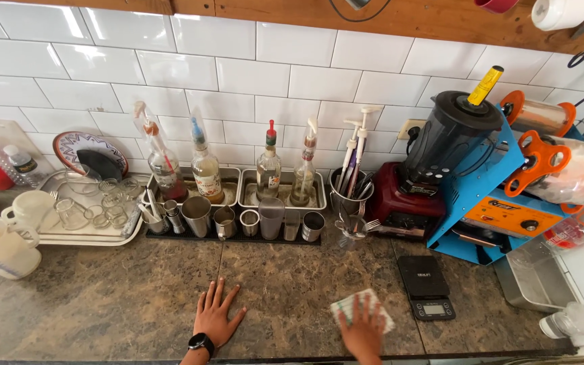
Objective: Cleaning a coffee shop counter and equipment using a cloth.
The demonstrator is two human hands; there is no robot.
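Right hand (pixel 363 330) presses cloth (pixel 361 309)

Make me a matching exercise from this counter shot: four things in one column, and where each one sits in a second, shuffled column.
Things:
1. left hand
2. right hand
3. black scale
4. blender

Places:
A. against the tiled wall, beside the blue machine
B. flat on the bare counter, fingers spread
C. pressing a folded cloth
D. on the counter, right of the cloth

Pairs: 1-B, 2-C, 3-D, 4-A
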